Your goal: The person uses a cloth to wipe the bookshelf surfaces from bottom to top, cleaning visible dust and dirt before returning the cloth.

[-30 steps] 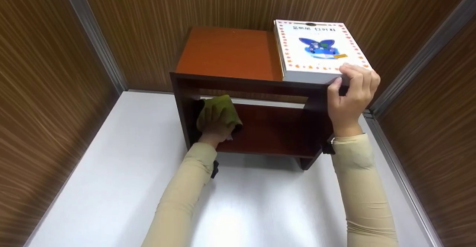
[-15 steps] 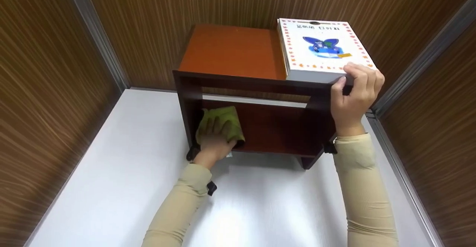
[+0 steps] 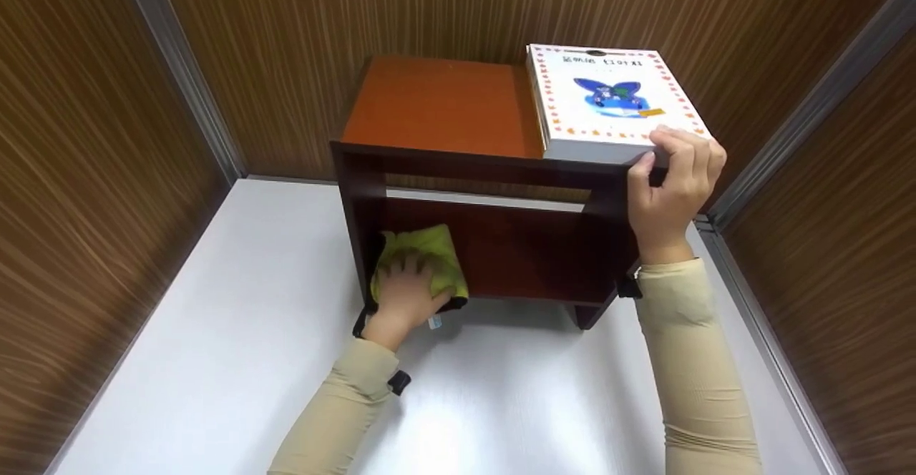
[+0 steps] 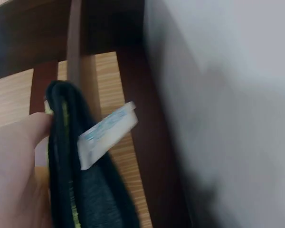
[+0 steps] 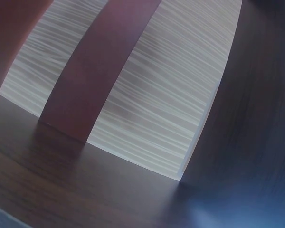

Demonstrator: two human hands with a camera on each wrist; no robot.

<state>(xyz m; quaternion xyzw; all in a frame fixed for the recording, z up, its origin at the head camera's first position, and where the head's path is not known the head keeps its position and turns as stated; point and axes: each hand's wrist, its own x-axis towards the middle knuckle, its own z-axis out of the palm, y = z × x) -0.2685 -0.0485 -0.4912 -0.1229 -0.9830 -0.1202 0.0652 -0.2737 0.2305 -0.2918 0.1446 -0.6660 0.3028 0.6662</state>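
Observation:
My left hand (image 3: 406, 292) lies over a yellow-green cloth (image 3: 436, 242) with a dark underside, fingers spread on top. The cloth sits at the left front of the shelf board (image 3: 533, 264) inside a dark brown wooden shelf unit. In the left wrist view, the dark side of the cloth (image 4: 97, 197) shows with a white tag (image 4: 108, 133) sticking out. My right hand (image 3: 676, 192) grips the front right corner of a white picture book (image 3: 615, 103), fingers on the cover and thumb against its front edge. The book lies flat on the unit's orange-brown top (image 3: 444, 106), with more pages or books beneath.
The shelf unit's left side panel (image 3: 351, 224) stands close beside the cloth, and its right side panel (image 3: 608, 246) stands below my right hand. Wood-grain walls (image 3: 343, 10) enclose a white floor surface (image 3: 279, 260). The right wrist view shows dark panels and a reddish-brown crosspiece (image 5: 92, 71).
My left hand and the cloth have come from deep in the shelf toward its front edge. The right hand keeps its grip on the book; the whole view has shifted slightly.

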